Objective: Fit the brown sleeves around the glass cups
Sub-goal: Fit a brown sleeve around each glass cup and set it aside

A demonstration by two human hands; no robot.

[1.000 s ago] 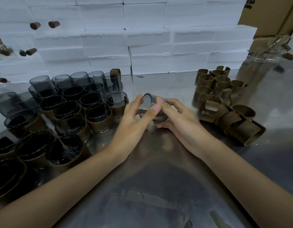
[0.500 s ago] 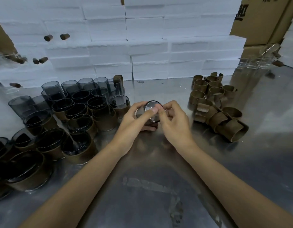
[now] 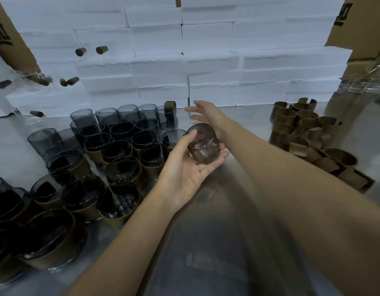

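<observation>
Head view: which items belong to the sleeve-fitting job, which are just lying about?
Job:
- glass cup held in left hand
- right hand, open
- loose brown sleeves
- sleeved cups
- bare cups

Lying about:
- white foam blocks
- cardboard boxes
- metal table

Smoky grey glass cups (image 3: 125,124); brown sleeves (image 3: 291,122) in plain card; dull silver desk (image 3: 206,242); white foam blocks (image 3: 206,60) behind; tan cartons (image 3: 364,24), black print.

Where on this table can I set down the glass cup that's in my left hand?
The bare metal table between the cups on the left and the sleeve pile on the right is free, near and far. The left hand holds the cup. Both sides are crowded.
</observation>
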